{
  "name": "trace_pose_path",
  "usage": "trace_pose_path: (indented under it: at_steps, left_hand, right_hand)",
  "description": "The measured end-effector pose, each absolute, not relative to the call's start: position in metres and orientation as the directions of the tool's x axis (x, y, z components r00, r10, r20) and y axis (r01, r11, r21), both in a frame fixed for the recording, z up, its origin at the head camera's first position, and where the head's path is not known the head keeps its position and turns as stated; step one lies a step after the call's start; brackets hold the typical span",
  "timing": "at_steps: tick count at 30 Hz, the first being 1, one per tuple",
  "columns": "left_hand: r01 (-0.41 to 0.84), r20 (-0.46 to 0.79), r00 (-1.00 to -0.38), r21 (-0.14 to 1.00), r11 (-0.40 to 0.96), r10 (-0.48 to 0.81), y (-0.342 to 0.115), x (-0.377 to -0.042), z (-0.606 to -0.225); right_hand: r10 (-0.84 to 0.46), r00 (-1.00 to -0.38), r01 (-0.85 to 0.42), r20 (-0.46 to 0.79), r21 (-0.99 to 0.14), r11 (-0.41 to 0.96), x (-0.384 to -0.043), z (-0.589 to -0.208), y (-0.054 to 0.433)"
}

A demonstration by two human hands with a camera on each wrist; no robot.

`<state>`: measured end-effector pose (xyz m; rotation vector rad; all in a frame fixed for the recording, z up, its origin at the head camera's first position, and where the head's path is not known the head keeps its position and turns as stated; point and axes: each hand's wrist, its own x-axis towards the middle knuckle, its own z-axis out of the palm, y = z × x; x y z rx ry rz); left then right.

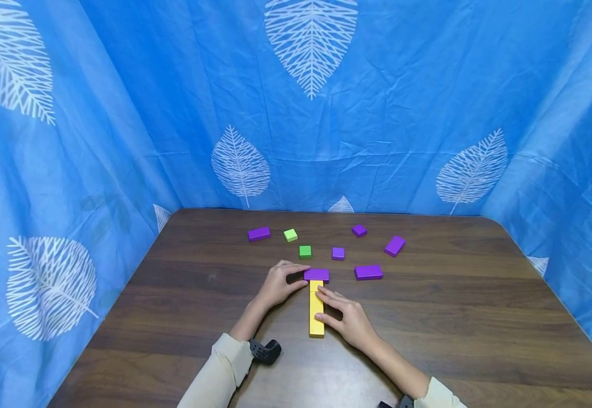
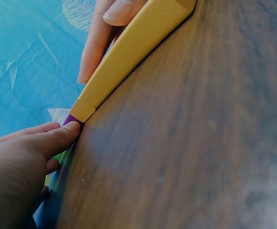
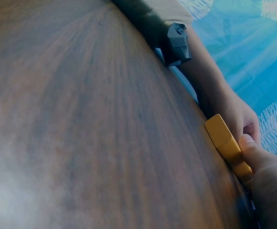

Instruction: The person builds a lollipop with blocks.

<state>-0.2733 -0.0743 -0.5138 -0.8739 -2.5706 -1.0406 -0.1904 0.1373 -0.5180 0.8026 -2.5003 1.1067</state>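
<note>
In the head view, a purple rectangular block (image 1: 316,275) lies crosswise at the far end of a yellow strip, forming a T. The strip is a short yellow block (image 1: 316,285) against a longer yellow block (image 1: 315,326). My left hand (image 1: 277,284) pinches the purple block's left end between thumb and fingers; the thumb (image 2: 66,136) shows on it in the left wrist view. Along the strip's right side, my right hand (image 1: 349,320) touches the yellow pieces with thumb and fingertips, thumb and index spread apart. The right wrist view shows its thumb (image 3: 249,149) against the yellow.
Beyond the hands lie a light green block (image 1: 290,235), a green block (image 1: 305,251), small purple blocks (image 1: 338,253) and longer purple blocks (image 1: 369,272), scattered on the wooden table (image 1: 454,317). A blue leaf-print curtain (image 1: 306,153) surrounds the table's back and sides.
</note>
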Motion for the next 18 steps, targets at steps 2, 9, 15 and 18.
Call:
trace_pose_path:
  at_steps: [2, 9, 15, 18]
  left_hand:
    - [0.607, 0.414, -0.795, 0.553, 0.571, 0.444, -0.0742, -0.2733, -0.5137]
    - [0.600, 0.402, -0.800, 0.556, 0.575, 0.446, -0.0738, -0.2734, -0.5127]
    - [0.582, 0.424, -0.813, 0.578, 0.572, 0.399, -0.0741, -0.2756, -0.5103]
    - [0.561, 0.454, -0.826, 0.614, 0.555, 0.334, -0.0728, -0.2818, -0.5058]
  right_hand:
    - [-0.372, -0.805, -0.593, 0.463, -0.588, 0.551, -0.1904, -0.5182, 0.1374]
    - [-0.365, -0.811, -0.584, 0.458, -0.591, 0.556, -0.1906, -0.5190, 0.1380]
    - [-0.375, -0.798, -0.602, 0.472, -0.583, 0.546, -0.1909, -0.5190, 0.1373]
    - [-0.369, -0.795, -0.605, 0.482, -0.583, 0.542, -0.1910, -0.5184, 0.1371]
